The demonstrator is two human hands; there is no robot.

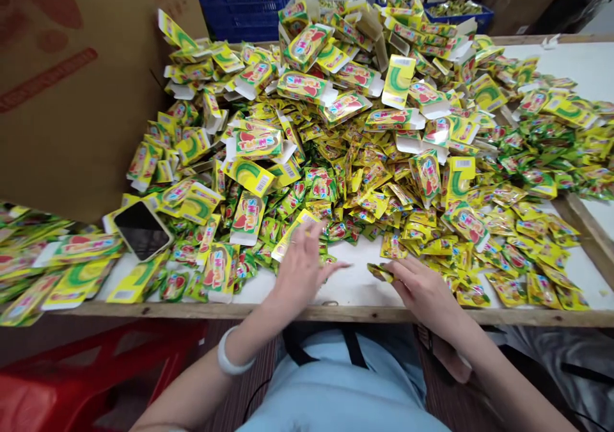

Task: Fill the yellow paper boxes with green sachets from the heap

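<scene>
Light-blue clothing (pixel 340 384) fills the head view's near edge. The right hand (pixel 425 289) pinches one small packet (pixel 380 272) over the white tabletop (pixel 355 288). The left hand (pixel 298 267) spreads unclenched fingers over one yellow box (pixel 288 239), contact unclear. Boxes (pixel 303 86) and loose packets (pixel 422 233), too many to count, heap beyond. One blue tray (pixel 460 20) behind holds indistinct pieces (pixel 453 8).

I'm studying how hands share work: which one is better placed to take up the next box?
Probably the left hand: its fingers are spread right at a yellow box, with more boxes close by. The right hand already has a yellow packet at its fingertips.
</scene>
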